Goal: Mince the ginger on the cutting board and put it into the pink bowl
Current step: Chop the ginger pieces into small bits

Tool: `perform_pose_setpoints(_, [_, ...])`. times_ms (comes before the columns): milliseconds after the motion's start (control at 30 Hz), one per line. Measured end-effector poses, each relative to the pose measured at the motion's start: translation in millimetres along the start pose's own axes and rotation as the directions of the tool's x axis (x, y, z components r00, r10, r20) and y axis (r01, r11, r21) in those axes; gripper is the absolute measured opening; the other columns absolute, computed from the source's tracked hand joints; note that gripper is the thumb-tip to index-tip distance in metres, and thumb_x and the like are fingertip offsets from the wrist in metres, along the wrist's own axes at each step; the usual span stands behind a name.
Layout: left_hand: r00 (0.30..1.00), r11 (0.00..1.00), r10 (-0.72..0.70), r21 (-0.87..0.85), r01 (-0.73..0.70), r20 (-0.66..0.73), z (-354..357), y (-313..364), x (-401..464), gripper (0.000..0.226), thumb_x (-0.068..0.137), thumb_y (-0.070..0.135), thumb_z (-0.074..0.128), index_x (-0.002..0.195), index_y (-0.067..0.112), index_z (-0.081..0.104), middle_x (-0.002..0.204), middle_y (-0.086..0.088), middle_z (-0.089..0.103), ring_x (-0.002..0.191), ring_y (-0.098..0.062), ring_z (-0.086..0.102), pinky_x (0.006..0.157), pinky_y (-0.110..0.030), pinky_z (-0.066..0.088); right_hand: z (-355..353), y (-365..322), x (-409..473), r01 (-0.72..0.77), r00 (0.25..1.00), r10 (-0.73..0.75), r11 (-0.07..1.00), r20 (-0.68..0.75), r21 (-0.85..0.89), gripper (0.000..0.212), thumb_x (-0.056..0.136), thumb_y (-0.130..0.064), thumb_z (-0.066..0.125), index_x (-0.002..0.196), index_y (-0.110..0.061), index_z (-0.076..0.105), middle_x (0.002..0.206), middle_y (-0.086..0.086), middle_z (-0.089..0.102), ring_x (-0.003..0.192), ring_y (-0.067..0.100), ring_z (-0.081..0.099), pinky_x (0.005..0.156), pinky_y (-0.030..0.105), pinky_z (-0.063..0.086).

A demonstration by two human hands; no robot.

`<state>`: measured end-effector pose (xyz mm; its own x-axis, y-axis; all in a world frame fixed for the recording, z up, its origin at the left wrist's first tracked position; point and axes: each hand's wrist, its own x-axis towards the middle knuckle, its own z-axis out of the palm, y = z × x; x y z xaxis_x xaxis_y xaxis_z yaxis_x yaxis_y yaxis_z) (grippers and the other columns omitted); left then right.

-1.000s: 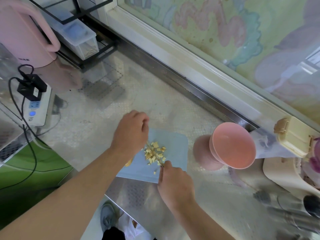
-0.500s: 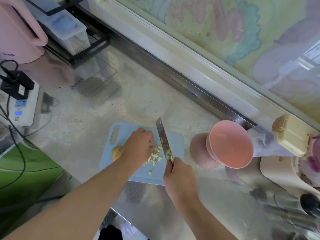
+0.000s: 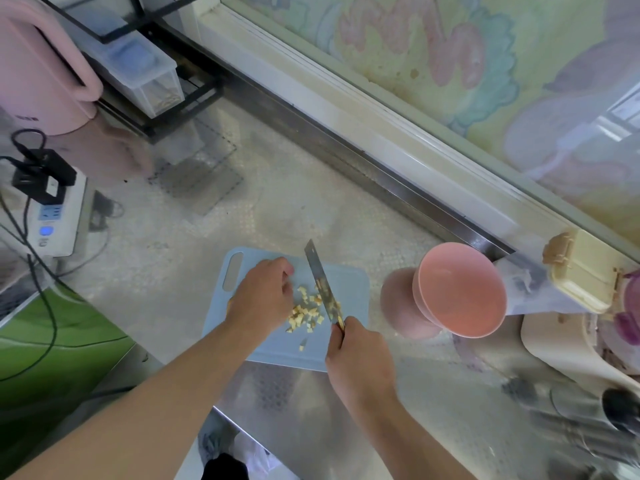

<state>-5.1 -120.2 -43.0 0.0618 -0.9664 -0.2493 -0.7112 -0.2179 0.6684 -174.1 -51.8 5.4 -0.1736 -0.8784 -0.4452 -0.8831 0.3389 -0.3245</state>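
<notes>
Presumably for control, the right hand [image 3: 360, 351] grips the knife [image 3: 322, 282] over the ginger [image 3: 308, 310]. The left hand [image 3: 263, 299], fingers curled (contents unclear), corrals the pieces on the cutting board [image 3: 349, 341].

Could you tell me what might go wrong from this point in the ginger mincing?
The left hand rests curled right beside the ginger pieces and close to the knife that the right hand grips, so a chop could nick a finger. The cutting board seems to overhang the counter's near edge and might tip. A few bits lie apart from the pile, and the pink bowl stands off the board, so pieces could scatter in transfer.
</notes>
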Motion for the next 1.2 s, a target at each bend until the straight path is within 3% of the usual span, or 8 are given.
perform_pose_setpoints(200, [0.916, 0.956, 0.252, -0.067, -0.286, -0.311, -42.7, 36.3, -16.0, 0.024, 0.081, 0.0, 0.059, 0.088, 0.022, 0.055, 0.091, 0.013, 0.051, 0.092, -0.013, 0.05, 0.075, -0.021, 0.042, -4.8, -11.3, -5.5, 0.202, 0.979, -0.189, 0.94, 0.074, -0.275, 0.01, 0.1, -0.026, 0.04, 0.093, -0.023, 0.034, 0.078, 0.0, 0.058, 0.075, 0.031, 0.06, 0.053, 0.035, 0.03])
perform_pose_setpoints(300, [0.907, 0.917, 0.399, 0.033, -0.398, -0.132, -56.5, 52.0, -16.4, 0.02, 0.079, -0.001, 0.057, 0.079, 0.02, 0.054, 0.081, 0.01, 0.053, 0.085, -0.015, 0.049, 0.071, -0.031, 0.046, -4.7, -12.7, -4.3, 0.262, 0.965, -0.242, 0.898, 0.1, -0.353, 0.008, 0.097, -0.022, 0.041, 0.093, -0.021, 0.034, 0.064, -0.005, 0.036, 0.065, 0.029, 0.047, 0.046, 0.033, 0.017])
perform_pose_setpoints(400, [0.912, 0.943, 0.26, 0.121, -0.311, 0.317, -56.4, 53.9, -11.9, 0.016, 0.086, 0.01, 0.046, 0.074, 0.013, 0.056, 0.079, 0.001, 0.061, 0.081, -0.024, 0.059, 0.072, -0.049, 0.053, -3.1, -14.1, -1.4, 0.294, 0.956, -0.275, 0.868, 0.105, -0.4, 0.011, 0.097, -0.023, 0.043, 0.094, -0.021, 0.032, 0.062, -0.006, 0.032, 0.064, 0.03, 0.045, 0.045, 0.033, 0.015])
perform_pose_setpoints(500, [0.857, 0.934, 0.128, 0.232, -0.274, 0.499, -47.5, 43.9, -13.1, 0.02, 0.085, 0.018, 0.042, 0.085, 0.016, 0.061, 0.088, 0.001, 0.068, 0.086, -0.027, 0.066, 0.072, -0.05, 0.055, -2.6, -13.8, 0.2, 0.317, 0.948, -0.299, 0.854, 0.11, -0.413, 0.014, 0.097, -0.024, 0.043, 0.094, -0.02, 0.029, 0.062, -0.005, 0.032, 0.063, 0.03, 0.045, 0.046, 0.033, 0.015])
perform_pose_setpoints(733, [0.846, 0.962, 0.08, 0.181, -0.203, 0.526, -40.9, 30.2, 0.3, 0.014, 0.095, 0.02, 0.064, 0.094, 0.031, 0.073, 0.089, 0.012, 0.072, 0.084, -0.012, 0.07, 0.081, -0.038, 0.06, 1.8, -13.6, -0.7, 0.37, 0.928, -0.343, 0.813, 0.144, -0.45, 0.016, 0.095, -0.021, 0.046, 0.095, -0.02, 0.029, 0.062, -0.005, 0.032, 0.062, 0.032, 0.045, 0.045, 0.032, 0.016])
perform_pose_setpoints(833, [0.88, 0.988, 0.095, 0.061, -0.139, 0.465, -44.7, 34.9, -1.0, 0.006, 0.097, 0.028, 0.067, 0.093, 0.03, 0.072, 0.086, 0.012, 0.07, 0.08, -0.011, 0.069, 0.07, -0.028, 0.056, 0.5, -12.2, 0.6, 0.367, 0.929, -0.347, 0.819, 0.128, -0.442, 0.015, 0.096, -0.023, 0.044, 0.095, -0.02, 0.029, 0.062, -0.005, 0.032, 0.062, 0.031, 0.045, 0.045, 0.032, 0.016])
perform_pose_setpoints(1000, [0.773, 0.987, 0.097, 0.041, -0.158, 0.627, -50.9, 35.1, -2.9, 0.014, 0.083, 0.035, 0.082, 0.095, 0.031, 0.075, 0.082, 0.02, 0.07, 0.075, 0.002, 0.064, 0.049, -0.009, 0.041, -5.5, -10.9, 1.4, 0.354, 0.934, -0.347, 0.856, 0.088, -0.377, 0.021, 0.095, -0.031, 0.046, 0.097, -0.02, 0.029, 0.068, -0.004, 0.045, 0.064, 0.03, 0.046, 0.055, 0.035, 0.032])
perform_pose_setpoints(1200, [0.829, 0.98, 0.116, 0.075, -0.186, 0.547, -37.9, 34.9, 1.5, 0.005, 0.084, 0.021, 0.078, 0.083, 0.024, 0.075, 0.076, 0.012, 0.072, 0.073, -0.008, 0.068, 0.067, -0.027, 0.055, -7.0, -8.9, -0.5, 0.338, 0.94, -0.335, 0.877, 0.071, -0.341, 0.029, 0.094, -0.039, 0.047, 0.097, -0.022, 0.024, 0.071, -0.004, 0.049, 0.065, 0.032, 0.046, 0.047, 0.035, 0.02])
